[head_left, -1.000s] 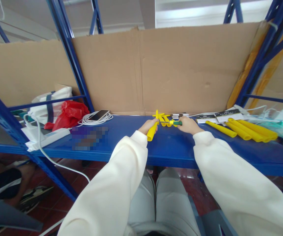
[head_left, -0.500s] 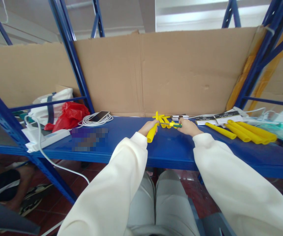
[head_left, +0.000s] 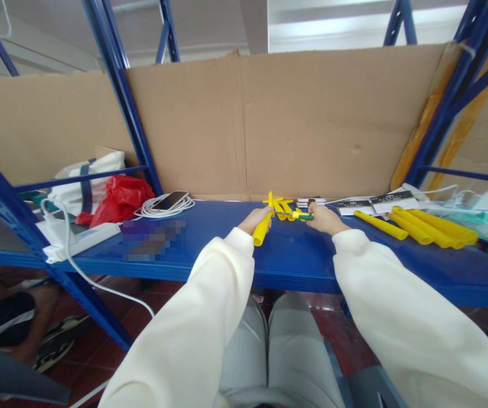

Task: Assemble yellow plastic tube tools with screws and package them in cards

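Observation:
My left hand (head_left: 255, 221) is closed around a yellow tube-like piece (head_left: 261, 231) with a cross-shaped top, held tilted over the blue table. In my right hand (head_left: 324, 218) is a screwdriver (head_left: 305, 216) with a green and yellow handle, its thin shaft pointing left. The shaft's tip reaches the yellow piece beside my left fingers; the exact contact is too small to make out. Just behind, several similar yellow pieces (head_left: 285, 209) lie together on the table, partly hidden by the screwdriver.
Several yellow tubes (head_left: 422, 229) lie at the right, near black-and-white cards (head_left: 393, 201). To the left are a phone (head_left: 171, 200) on a coiled white cable, a red plastic bag (head_left: 120, 198) and a white power strip (head_left: 82, 242). A cardboard panel (head_left: 299, 124) stands behind the table.
Both hands keep their places and their holds on the yellow piece and the screwdriver. Only the view has shifted very slightly.

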